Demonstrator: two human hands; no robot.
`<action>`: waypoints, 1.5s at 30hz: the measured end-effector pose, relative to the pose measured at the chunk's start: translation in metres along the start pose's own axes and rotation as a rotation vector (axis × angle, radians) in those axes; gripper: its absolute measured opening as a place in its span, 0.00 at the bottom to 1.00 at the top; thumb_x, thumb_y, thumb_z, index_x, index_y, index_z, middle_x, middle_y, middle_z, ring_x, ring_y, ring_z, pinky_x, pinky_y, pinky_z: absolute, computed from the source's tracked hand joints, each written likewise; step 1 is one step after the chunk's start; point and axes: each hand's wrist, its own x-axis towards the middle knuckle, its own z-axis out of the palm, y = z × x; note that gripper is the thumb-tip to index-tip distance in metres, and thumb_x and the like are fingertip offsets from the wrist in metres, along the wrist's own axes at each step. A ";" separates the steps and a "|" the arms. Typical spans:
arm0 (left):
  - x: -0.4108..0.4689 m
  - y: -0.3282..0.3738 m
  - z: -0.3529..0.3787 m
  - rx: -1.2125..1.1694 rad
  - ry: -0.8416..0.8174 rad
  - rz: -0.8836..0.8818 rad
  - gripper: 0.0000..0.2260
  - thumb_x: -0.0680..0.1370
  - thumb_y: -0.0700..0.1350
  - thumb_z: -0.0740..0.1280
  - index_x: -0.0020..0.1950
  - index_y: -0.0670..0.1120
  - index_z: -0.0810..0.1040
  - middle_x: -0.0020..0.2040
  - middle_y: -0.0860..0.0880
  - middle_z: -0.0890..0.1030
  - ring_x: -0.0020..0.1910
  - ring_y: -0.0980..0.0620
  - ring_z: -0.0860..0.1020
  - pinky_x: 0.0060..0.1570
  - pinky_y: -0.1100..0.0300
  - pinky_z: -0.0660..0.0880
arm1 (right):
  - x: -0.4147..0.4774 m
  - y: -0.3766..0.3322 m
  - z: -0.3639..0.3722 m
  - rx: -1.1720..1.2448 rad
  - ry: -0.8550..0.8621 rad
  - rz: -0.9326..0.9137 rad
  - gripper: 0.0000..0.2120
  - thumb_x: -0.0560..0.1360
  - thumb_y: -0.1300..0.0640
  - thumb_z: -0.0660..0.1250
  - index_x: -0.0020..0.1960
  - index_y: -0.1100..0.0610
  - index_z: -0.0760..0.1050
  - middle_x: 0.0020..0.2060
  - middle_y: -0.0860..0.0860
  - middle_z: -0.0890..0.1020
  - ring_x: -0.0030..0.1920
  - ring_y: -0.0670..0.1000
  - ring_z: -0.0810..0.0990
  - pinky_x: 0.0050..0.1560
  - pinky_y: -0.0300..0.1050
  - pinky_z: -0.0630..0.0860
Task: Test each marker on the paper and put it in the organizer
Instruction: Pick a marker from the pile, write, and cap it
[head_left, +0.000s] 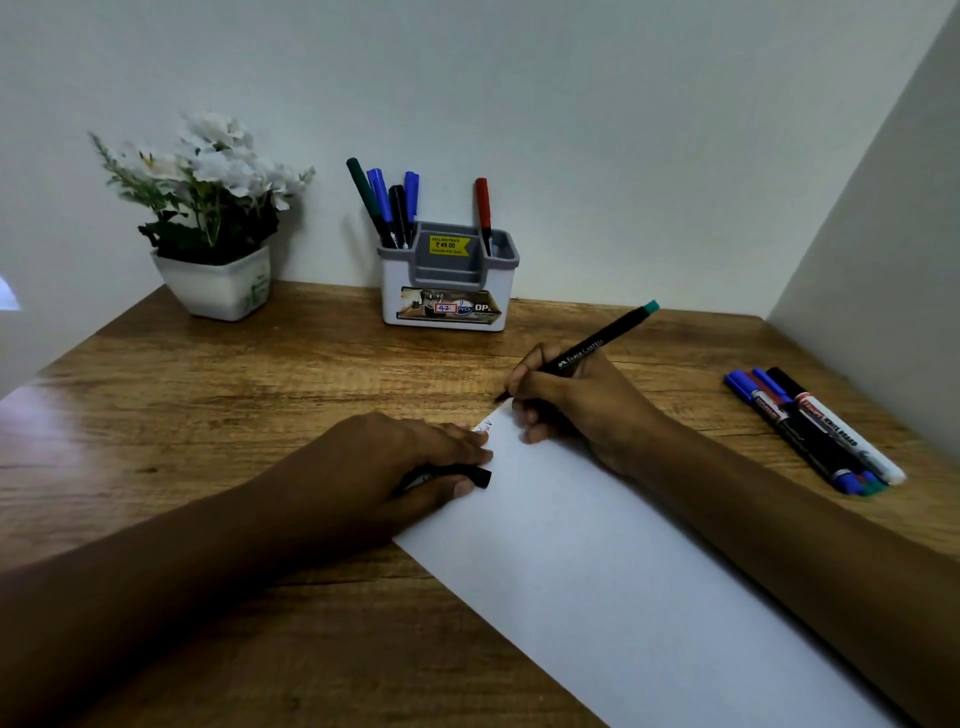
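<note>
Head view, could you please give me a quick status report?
Right hand grips teal-ended marker, tip at far corner of paper. Left hand holds black cap, rests on paper edge. Organizer stands behind, path clear; more markers lie at right.

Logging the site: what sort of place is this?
Likely a home or office desk corner: a wooden desk, a marker organizer and a potted white-flower plant against plain walls.

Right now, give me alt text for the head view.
The right hand holds an uncapped Faber-Castell marker, tip near the paper's far corner; the left hand grips a black cap. More markers stand in the organizer; loose markers lie on the table at right.
</note>
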 end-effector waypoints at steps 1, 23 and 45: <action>0.000 0.000 0.000 -0.002 0.002 0.002 0.24 0.73 0.64 0.51 0.65 0.61 0.73 0.65 0.63 0.73 0.63 0.73 0.64 0.59 0.80 0.59 | 0.000 0.000 0.000 0.021 0.012 0.000 0.03 0.74 0.66 0.67 0.41 0.63 0.75 0.27 0.55 0.77 0.25 0.48 0.74 0.25 0.40 0.77; 0.001 0.000 0.000 -0.003 0.001 -0.002 0.24 0.73 0.63 0.51 0.65 0.61 0.73 0.65 0.62 0.73 0.63 0.73 0.63 0.58 0.79 0.59 | 0.002 0.002 0.002 -0.204 -0.034 -0.002 0.02 0.72 0.69 0.66 0.43 0.67 0.77 0.30 0.56 0.78 0.25 0.46 0.76 0.28 0.37 0.77; 0.002 0.002 -0.001 -0.004 -0.005 -0.001 0.25 0.72 0.65 0.49 0.64 0.62 0.73 0.65 0.64 0.72 0.63 0.73 0.63 0.58 0.80 0.58 | 0.002 0.003 0.004 -0.205 0.030 -0.016 0.04 0.72 0.68 0.66 0.43 0.69 0.77 0.28 0.56 0.77 0.25 0.47 0.76 0.28 0.37 0.77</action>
